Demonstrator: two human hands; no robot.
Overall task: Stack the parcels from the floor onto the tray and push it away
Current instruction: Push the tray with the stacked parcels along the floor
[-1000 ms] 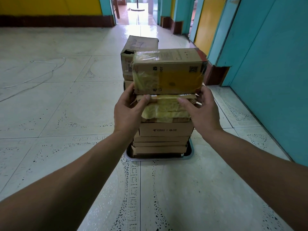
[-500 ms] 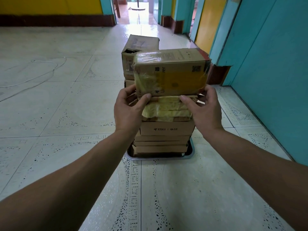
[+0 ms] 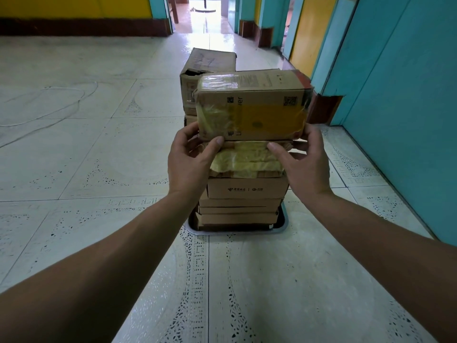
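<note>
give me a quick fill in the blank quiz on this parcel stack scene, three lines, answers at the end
1. The left hand and right hand grip a flat brown cardboard parcel wrapped in tape coloured ____.
2. A thin white cable lies on the tiled floor to the ____ of the shallow silver metal tray holding the stack.
3. The teal wall stands nearest the ____ hand.

Missing words: yellow; left; right
</note>
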